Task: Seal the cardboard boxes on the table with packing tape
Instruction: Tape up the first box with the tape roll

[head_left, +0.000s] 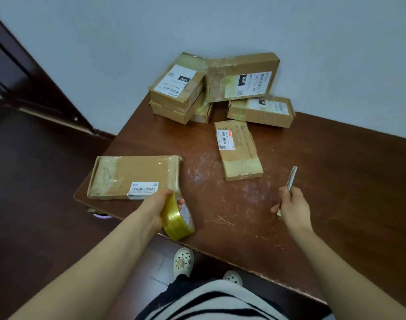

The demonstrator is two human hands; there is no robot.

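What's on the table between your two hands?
Nothing: the head view shows only bare, scratched table between the left hand holding the tape roll and the right hand gripping a slim tool.

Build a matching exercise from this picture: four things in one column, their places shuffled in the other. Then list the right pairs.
Things:
1. tape roll
2. cutter
3. wide flat box
4. box pile

Places:
A. against the wall
B. in the right hand
C. at the left edge of the table
D. in the left hand

Pairs: 1-D, 2-B, 3-C, 4-A
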